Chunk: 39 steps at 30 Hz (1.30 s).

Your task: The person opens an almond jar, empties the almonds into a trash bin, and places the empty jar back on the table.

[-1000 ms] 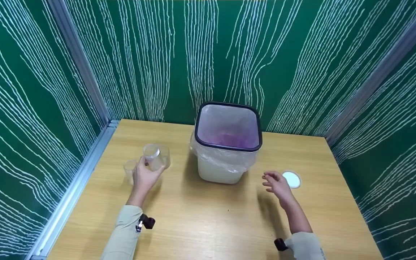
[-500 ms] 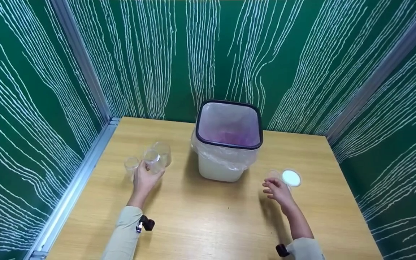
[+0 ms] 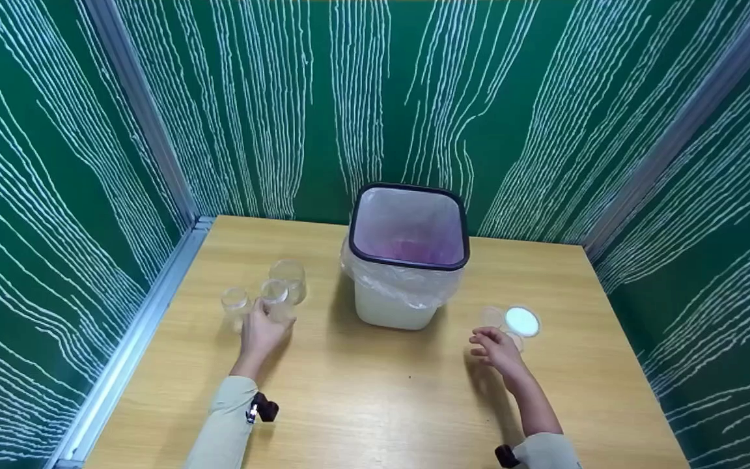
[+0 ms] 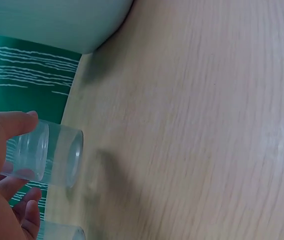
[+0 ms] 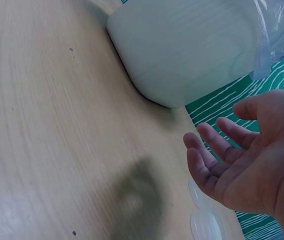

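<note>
My left hand (image 3: 263, 333) grips a clear plastic jar (image 4: 47, 152), thumb on one side and fingers on the other. The jar stands upright close over the table or on it. Just behind it is a wider clear jar (image 3: 289, 277), partly overlapped. To its left stands another small clear jar (image 3: 236, 301). On the other side, my right hand (image 3: 500, 352) hovers palm inward with loosely curled fingers and holds nothing. Beside its fingers lie a bright white round lid (image 3: 522, 322) and a clear lid (image 3: 493, 316); another clear lid (image 3: 515, 340) is partly hidden by the hand.
A white bin (image 3: 396, 306) with a black rim and a plastic liner stands at the table's back middle, something pinkish inside. Green walls with white lines (image 3: 323, 130) enclose the wooden table (image 3: 362, 404) at the back and both sides.
My left hand has lowered the small jar and drawn it slightly toward me, uncovering more of the wider jar behind. My right hand has shifted slightly toward me, leaving the clear lids in sight.
</note>
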Each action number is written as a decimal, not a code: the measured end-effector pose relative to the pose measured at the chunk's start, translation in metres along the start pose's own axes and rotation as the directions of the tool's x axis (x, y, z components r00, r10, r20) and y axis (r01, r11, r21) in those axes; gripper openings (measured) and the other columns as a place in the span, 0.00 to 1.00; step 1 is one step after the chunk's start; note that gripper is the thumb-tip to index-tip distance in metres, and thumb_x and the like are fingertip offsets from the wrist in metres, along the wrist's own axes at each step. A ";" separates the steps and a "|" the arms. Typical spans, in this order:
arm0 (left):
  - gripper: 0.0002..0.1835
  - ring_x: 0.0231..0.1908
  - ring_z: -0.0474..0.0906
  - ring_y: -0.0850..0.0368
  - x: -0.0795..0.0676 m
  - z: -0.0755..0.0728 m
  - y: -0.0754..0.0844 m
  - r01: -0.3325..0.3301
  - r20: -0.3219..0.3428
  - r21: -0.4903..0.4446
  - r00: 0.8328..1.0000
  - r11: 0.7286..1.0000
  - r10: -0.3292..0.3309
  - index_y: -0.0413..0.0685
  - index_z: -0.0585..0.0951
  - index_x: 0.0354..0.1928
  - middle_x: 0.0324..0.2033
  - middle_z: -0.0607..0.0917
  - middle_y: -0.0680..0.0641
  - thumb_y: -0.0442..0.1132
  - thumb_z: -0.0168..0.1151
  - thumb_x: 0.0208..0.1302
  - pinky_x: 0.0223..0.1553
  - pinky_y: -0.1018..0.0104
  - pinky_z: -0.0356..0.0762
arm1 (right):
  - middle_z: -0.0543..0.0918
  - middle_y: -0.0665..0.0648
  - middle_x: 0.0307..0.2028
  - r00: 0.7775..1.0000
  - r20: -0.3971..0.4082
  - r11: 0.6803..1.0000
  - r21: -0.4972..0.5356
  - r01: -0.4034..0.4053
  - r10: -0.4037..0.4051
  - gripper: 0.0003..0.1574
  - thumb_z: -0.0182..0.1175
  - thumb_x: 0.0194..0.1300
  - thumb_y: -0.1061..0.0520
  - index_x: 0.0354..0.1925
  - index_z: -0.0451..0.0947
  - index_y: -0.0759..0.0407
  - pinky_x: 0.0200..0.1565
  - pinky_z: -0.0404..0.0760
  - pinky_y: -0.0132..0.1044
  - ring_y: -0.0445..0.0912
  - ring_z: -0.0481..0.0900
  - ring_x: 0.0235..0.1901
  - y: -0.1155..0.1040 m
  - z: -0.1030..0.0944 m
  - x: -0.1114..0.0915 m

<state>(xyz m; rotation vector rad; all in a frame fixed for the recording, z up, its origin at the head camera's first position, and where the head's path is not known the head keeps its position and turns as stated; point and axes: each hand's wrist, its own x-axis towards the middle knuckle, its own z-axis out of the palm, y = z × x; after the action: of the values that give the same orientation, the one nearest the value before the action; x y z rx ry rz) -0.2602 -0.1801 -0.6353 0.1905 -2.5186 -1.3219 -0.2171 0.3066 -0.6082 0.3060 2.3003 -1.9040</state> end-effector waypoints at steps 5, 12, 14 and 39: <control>0.31 0.44 0.80 0.40 0.001 0.003 -0.003 0.002 -0.007 0.022 1.000 1.000 -0.002 0.39 0.75 0.50 0.43 0.83 0.36 0.43 0.77 0.45 0.45 0.45 0.77 | 0.79 0.64 0.45 1.000 0.003 1.000 0.016 0.016 -0.016 0.20 0.50 0.74 0.58 0.55 0.68 0.74 0.47 0.80 0.50 0.61 0.81 0.43 0.003 -0.001 0.000; 0.26 0.43 0.80 0.41 -0.002 0.009 -0.008 0.006 -0.011 0.013 1.000 1.000 -0.006 0.40 0.76 0.46 0.40 0.84 0.38 0.41 0.75 0.46 0.45 0.47 0.76 | 0.80 0.64 0.43 0.996 0.044 0.996 0.031 0.082 -0.084 0.21 0.50 0.72 0.58 0.53 0.68 0.75 0.42 0.81 0.45 0.58 0.82 0.40 0.006 -0.004 -0.003; 0.26 0.41 0.80 0.41 -0.003 0.010 -0.010 0.013 -0.010 0.021 1.000 1.000 -0.013 0.39 0.76 0.46 0.39 0.84 0.38 0.41 0.75 0.46 0.45 0.47 0.76 | 0.80 0.65 0.43 0.996 0.042 0.996 0.028 0.080 -0.081 0.22 0.50 0.72 0.58 0.54 0.68 0.76 0.42 0.81 0.44 0.59 0.82 0.40 0.006 -0.004 -0.004; 0.27 0.44 0.80 0.40 -0.008 0.021 -0.025 -0.016 0.040 -0.002 0.999 1.000 0.016 0.37 0.75 0.50 0.43 0.84 0.34 0.35 0.74 0.47 0.48 0.46 0.75 | 0.79 0.66 0.44 1.000 -0.026 0.999 0.049 0.009 -0.008 0.19 0.50 0.73 0.61 0.54 0.68 0.77 0.47 0.80 0.53 0.61 0.81 0.41 0.016 0.000 -0.010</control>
<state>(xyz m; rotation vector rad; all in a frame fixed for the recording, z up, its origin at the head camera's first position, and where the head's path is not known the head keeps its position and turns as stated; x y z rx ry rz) -0.2600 -0.1761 -0.6687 0.1442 -2.5464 -1.3341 -0.2032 0.3089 -0.6214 0.3295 2.2775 -1.9740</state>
